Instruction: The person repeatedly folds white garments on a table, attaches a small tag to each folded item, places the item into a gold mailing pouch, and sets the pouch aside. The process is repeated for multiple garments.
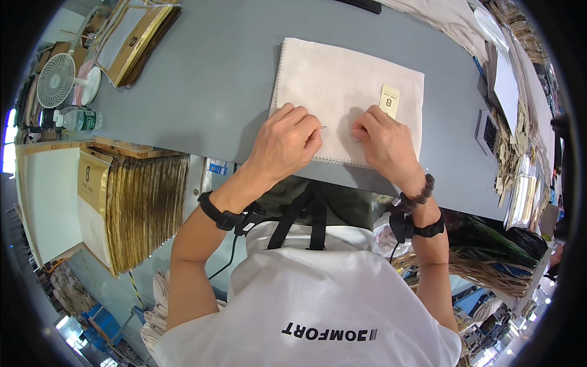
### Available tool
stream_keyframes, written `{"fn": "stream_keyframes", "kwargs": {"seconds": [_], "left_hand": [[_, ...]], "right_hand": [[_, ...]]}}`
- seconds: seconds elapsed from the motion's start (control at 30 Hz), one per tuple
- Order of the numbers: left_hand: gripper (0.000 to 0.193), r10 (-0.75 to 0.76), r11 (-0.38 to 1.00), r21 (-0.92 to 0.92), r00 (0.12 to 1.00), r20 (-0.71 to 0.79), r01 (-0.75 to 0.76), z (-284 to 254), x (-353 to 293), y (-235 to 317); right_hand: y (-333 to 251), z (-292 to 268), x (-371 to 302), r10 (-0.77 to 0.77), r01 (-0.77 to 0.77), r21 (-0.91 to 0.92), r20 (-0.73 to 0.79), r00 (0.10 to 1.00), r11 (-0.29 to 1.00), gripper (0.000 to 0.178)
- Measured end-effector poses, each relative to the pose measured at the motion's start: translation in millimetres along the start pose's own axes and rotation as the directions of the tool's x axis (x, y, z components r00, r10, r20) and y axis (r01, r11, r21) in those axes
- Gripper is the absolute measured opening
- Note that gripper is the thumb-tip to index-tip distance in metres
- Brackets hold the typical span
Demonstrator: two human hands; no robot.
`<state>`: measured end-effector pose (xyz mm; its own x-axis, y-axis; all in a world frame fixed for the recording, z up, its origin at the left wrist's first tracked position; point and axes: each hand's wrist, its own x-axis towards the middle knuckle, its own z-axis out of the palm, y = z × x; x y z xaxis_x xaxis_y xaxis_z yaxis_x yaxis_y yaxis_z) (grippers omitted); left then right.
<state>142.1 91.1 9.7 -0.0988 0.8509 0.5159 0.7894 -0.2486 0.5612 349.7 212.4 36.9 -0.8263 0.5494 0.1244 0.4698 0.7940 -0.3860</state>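
Observation:
A folded cream cloth [342, 79] with a zigzag-trimmed edge lies flat on the grey table in front of me. My left hand [286, 139] rests over its near left part, fingers curled in a pinch. A tiny thin dark piece [323, 127] pokes out from those fingertips, too small to name. Toward the cloth's right side, my right hand [384, 145] is closed too, its fingertips pinched together; whatever they hold is hidden. Just beyond its knuckles a pale yellow hang tag [389, 100] lies on the cloth, its lower end covered by the hand.
Gold-and-white packages [131, 46] are stacked at the far left of the grey table [208, 79]. A white fan [58, 79] and a plastic bottle [78, 118] stand at the left. Below, a box holds several upright packages [143, 208]. Loose cloth [440, 24] lies at the far right.

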Motion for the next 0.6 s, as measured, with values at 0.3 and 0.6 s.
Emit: {"fn": "stream_keyframes", "kwargs": {"seconds": [0.3,0.6], "left_hand": [[0.011,-0.016,1.000,0.022,0.999,0.030,0.015,0,-2,-2],[0.010,0.013,0.999,0.050,0.999,0.041,-0.015,3,-1,5]], "right_hand": [[5,-5,1,-0.007,0.008,-0.026,0.048,0.999,1.000,0.008],[-28,8,17,-0.026,0.050,0.206,-0.119,0.993,0.977,0.006]]}}
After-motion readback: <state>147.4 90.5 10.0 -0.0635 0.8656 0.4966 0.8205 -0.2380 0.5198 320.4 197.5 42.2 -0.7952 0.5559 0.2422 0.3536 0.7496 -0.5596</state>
